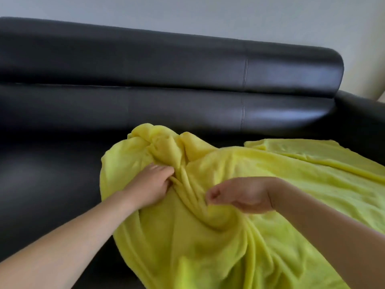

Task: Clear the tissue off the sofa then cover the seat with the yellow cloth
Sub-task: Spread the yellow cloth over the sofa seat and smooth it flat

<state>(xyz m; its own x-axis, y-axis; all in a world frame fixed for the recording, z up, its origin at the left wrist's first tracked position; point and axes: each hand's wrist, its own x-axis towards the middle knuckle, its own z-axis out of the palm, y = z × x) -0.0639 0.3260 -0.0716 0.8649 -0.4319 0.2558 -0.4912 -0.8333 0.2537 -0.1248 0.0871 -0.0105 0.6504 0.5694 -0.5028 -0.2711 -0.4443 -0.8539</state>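
Both hands (left hand (148, 185), right hand (239, 195)) grip the yellow cloth (208, 236).

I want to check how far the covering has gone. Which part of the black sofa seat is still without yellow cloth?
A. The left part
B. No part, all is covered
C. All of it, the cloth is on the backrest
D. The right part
A: the yellow cloth lies bunched over the middle and right, while the black sofa seat shows bare on the left.
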